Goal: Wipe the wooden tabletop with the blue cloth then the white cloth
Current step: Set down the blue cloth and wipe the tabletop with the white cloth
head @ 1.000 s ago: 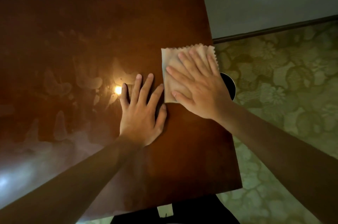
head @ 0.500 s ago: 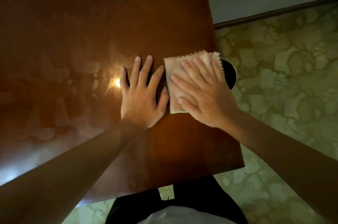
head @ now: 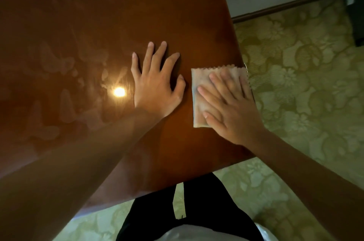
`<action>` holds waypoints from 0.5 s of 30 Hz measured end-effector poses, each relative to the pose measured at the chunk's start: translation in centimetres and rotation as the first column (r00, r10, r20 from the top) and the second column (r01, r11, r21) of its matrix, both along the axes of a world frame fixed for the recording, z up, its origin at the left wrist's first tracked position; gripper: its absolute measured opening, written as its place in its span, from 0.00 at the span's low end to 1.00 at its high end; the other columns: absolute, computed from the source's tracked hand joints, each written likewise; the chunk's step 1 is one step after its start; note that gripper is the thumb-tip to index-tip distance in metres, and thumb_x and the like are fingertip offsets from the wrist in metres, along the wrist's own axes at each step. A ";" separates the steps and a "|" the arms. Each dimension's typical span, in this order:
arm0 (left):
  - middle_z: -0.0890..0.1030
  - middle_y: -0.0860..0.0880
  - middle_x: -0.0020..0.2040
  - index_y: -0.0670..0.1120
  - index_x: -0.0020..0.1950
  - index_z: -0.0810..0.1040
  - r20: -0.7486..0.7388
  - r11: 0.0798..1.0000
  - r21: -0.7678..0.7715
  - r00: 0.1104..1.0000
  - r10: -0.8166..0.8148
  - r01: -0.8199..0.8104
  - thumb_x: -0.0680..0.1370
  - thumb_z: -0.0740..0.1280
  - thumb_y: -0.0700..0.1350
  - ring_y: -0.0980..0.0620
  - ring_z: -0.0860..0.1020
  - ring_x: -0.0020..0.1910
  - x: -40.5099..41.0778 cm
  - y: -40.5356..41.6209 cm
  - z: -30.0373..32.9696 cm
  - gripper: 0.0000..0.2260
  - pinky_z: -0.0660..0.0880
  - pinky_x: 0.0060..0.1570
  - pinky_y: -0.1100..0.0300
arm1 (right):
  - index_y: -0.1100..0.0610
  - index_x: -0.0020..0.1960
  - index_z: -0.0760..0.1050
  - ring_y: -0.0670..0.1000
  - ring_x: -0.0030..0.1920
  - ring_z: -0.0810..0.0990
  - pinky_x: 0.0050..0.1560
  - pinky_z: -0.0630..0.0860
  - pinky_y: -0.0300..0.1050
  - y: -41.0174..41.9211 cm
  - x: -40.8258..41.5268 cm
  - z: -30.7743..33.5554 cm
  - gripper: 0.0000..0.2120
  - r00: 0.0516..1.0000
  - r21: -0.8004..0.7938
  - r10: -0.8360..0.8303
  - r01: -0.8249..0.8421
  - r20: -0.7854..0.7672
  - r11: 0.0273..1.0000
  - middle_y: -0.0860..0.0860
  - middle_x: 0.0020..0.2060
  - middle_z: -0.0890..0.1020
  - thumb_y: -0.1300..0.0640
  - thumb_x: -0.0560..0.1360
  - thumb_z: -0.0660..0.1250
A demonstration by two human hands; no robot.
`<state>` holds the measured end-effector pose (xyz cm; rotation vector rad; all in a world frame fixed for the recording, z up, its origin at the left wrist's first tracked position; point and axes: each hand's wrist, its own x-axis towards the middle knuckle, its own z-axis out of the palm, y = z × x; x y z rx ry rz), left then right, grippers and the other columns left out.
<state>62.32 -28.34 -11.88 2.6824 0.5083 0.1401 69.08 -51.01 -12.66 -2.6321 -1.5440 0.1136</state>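
The right hand (head: 232, 108) lies flat, fingers straight, pressing the white cloth (head: 202, 91) (folded square) at the tabletop's (head: 98, 14) right edge. Just beside it, the left hand (head: 155, 87) rests spread on bare wood.

No readable text, labels, brands or numbers on any visible surface.
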 end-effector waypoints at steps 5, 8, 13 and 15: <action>0.65 0.42 0.78 0.48 0.73 0.71 0.003 0.983 -0.056 0.985 -0.175 0.175 0.78 0.61 0.53 0.40 0.57 0.80 -1.4 -0.6 0.9 0.24 0.47 0.76 0.36 | 0.50 0.82 0.58 0.62 0.83 0.51 0.78 0.52 0.72 -3.1 -4.6 -0.1 0.29 0.992 0.017 -0.127 0.127 -0.008 0.992 0.57 0.82 0.56 0.41 0.84 0.50; 0.67 0.41 0.77 0.47 0.73 0.73 0.048 0.924 -0.010 0.923 -0.381 0.382 0.79 0.61 0.51 0.40 0.61 0.79 -4.4 -2.6 1.3 0.22 0.52 0.75 0.36 | 0.52 0.81 0.61 0.63 0.82 0.55 0.78 0.53 0.72 -5.9 -8.4 0.1 0.29 0.990 0.021 -0.140 0.140 0.000 0.990 0.58 0.81 0.60 0.43 0.83 0.55; 0.63 0.43 0.80 0.49 0.77 0.69 -0.029 0.888 0.035 0.888 -0.458 0.459 0.82 0.58 0.53 0.42 0.57 0.81 -9.5 -4.8 0.3 0.23 0.51 0.76 0.35 | 0.51 0.81 0.62 0.61 0.82 0.56 0.78 0.54 0.70 -7.5 -7.4 0.0 0.28 0.997 0.045 -0.073 0.073 -0.011 0.996 0.57 0.81 0.61 0.41 0.83 0.54; 0.63 0.43 0.80 0.49 0.77 0.69 -0.043 0.880 0.069 0.883 -0.468 0.470 0.83 0.57 0.54 0.42 0.56 0.81 -10.3 -4.8 -0.2 0.23 0.50 0.77 0.35 | 0.51 0.81 0.62 0.61 0.82 0.56 0.79 0.53 0.68 -8.6 -6.3 0.0 0.29 0.999 0.030 -0.034 0.035 -0.006 0.999 0.57 0.81 0.61 0.41 0.83 0.53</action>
